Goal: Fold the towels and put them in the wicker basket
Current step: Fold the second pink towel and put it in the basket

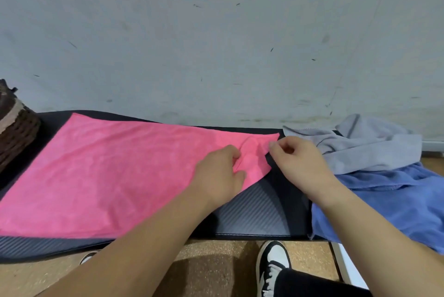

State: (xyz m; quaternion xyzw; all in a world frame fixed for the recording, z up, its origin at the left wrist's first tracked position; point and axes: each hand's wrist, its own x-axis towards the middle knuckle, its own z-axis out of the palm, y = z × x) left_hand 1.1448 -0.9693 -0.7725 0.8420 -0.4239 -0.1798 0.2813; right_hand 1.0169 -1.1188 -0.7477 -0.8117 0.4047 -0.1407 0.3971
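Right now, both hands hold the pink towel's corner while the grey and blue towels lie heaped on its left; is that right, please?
No: the head view shows the grey towel and blue towel heaped right of the pink towel; the rest holds.

Black bench with towels, wicker basket
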